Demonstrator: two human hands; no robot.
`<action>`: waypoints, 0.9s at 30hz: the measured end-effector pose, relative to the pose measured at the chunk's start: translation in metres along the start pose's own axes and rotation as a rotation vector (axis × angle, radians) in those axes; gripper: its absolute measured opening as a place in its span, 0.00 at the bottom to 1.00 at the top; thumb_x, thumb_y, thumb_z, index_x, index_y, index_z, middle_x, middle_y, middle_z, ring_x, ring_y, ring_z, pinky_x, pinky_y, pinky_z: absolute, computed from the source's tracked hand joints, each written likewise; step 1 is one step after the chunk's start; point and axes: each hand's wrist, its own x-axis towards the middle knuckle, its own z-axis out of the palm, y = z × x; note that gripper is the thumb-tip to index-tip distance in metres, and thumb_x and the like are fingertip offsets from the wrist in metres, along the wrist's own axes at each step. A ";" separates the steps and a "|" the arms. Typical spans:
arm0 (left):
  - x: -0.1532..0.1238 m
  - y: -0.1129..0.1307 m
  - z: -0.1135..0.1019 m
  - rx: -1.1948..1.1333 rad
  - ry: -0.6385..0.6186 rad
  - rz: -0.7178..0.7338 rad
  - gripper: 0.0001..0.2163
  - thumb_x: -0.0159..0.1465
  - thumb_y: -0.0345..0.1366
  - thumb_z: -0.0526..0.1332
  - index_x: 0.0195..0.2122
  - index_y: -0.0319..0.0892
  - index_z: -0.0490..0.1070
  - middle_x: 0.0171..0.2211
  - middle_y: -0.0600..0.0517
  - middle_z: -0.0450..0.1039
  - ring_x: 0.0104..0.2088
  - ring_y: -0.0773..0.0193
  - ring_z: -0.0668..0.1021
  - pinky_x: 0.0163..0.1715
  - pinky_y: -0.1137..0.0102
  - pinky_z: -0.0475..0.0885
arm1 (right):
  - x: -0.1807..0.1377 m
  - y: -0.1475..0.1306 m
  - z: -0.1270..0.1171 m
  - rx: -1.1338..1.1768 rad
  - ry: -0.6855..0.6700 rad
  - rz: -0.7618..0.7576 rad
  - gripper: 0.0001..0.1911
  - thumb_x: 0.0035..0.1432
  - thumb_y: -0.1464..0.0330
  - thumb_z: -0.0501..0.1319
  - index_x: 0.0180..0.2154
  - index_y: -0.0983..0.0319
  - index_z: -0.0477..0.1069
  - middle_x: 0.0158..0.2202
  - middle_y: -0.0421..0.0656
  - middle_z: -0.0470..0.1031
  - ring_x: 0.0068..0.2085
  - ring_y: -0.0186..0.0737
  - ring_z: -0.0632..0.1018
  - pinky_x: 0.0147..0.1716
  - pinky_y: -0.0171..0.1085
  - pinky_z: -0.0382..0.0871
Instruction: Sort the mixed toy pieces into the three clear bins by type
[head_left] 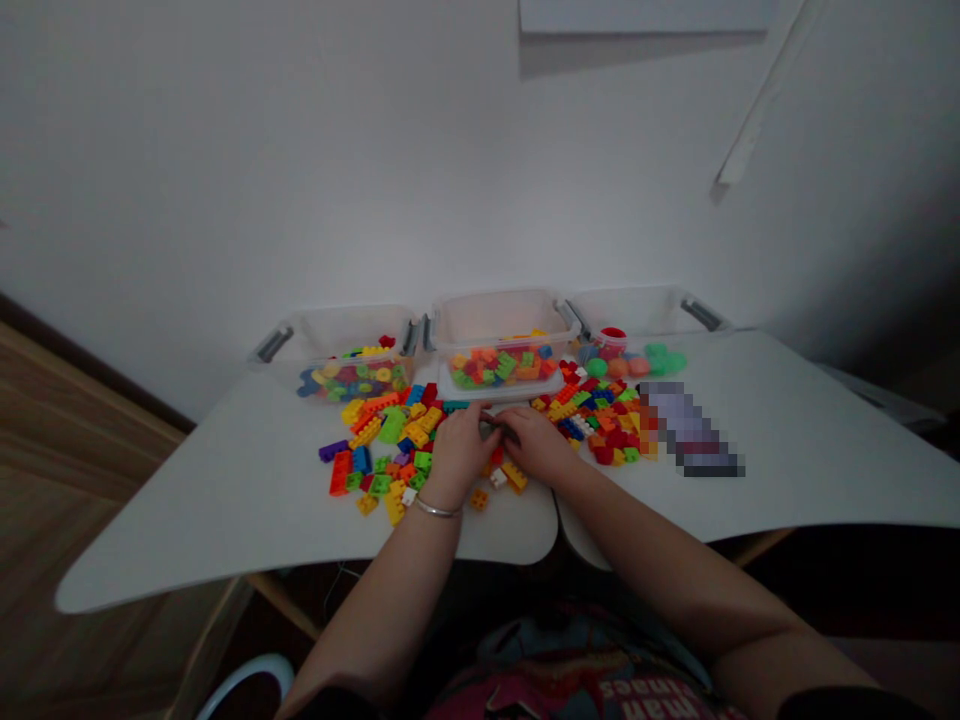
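Observation:
My left hand (459,452), with a silver bangle at its wrist, is over the middle of the loose toy bricks. My right hand (538,443) meets it there, and the fingertips of both come together. Fingers are bent and closed on each hand; whatever they pinch is too dark and hidden to make out. Below the hands lie a yellow brick (514,477), a white brick (499,478) and a small orange brick (479,499). A heap of mixed bricks (391,425) spreads left of my left hand, and another heap (600,418) lies right of my right hand.
Three clear plastic bins stand along the wall: a left bin (352,320) and middle bin (502,312) with bricks, and a right bin (637,305) with balls and a red-lidded jar (613,342). A pixelated flat object (694,430) lies on the white table (810,440) at right.

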 end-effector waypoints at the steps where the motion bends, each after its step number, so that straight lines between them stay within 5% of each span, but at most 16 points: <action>1: 0.000 0.000 0.000 0.003 0.009 0.007 0.16 0.62 0.36 0.63 0.51 0.41 0.69 0.42 0.48 0.78 0.45 0.55 0.78 0.47 0.63 0.71 | 0.000 0.000 0.000 -0.009 -0.001 0.006 0.15 0.56 0.77 0.57 0.45 0.62 0.73 0.45 0.48 0.77 0.49 0.45 0.74 0.53 0.46 0.68; 9: 0.000 0.000 -0.001 0.052 -0.010 0.047 0.13 0.62 0.31 0.59 0.48 0.40 0.72 0.43 0.47 0.77 0.45 0.55 0.77 0.49 0.62 0.71 | 0.000 0.000 0.003 -0.058 0.003 0.056 0.11 0.54 0.76 0.59 0.40 0.62 0.72 0.41 0.48 0.76 0.46 0.46 0.74 0.49 0.46 0.69; 15: -0.001 0.001 -0.003 0.036 -0.011 0.047 0.12 0.62 0.30 0.58 0.47 0.41 0.72 0.43 0.47 0.78 0.45 0.56 0.78 0.49 0.62 0.71 | 0.004 0.005 -0.001 0.156 0.144 0.118 0.13 0.53 0.74 0.60 0.42 0.60 0.72 0.40 0.45 0.75 0.42 0.42 0.75 0.45 0.43 0.72; 23: -0.001 0.004 -0.007 0.035 -0.035 0.025 0.12 0.63 0.30 0.57 0.47 0.40 0.73 0.44 0.47 0.78 0.45 0.56 0.78 0.49 0.62 0.71 | 0.038 -0.007 -0.065 0.221 0.514 0.050 0.13 0.57 0.65 0.59 0.45 0.57 0.72 0.45 0.47 0.74 0.46 0.43 0.76 0.46 0.43 0.74; 27: -0.001 0.005 -0.007 0.046 -0.048 0.014 0.12 0.63 0.31 0.57 0.47 0.40 0.73 0.43 0.47 0.78 0.46 0.55 0.78 0.49 0.62 0.71 | 0.078 -0.006 -0.088 0.295 0.584 0.083 0.16 0.59 0.63 0.58 0.48 0.57 0.70 0.49 0.46 0.73 0.46 0.39 0.77 0.48 0.41 0.74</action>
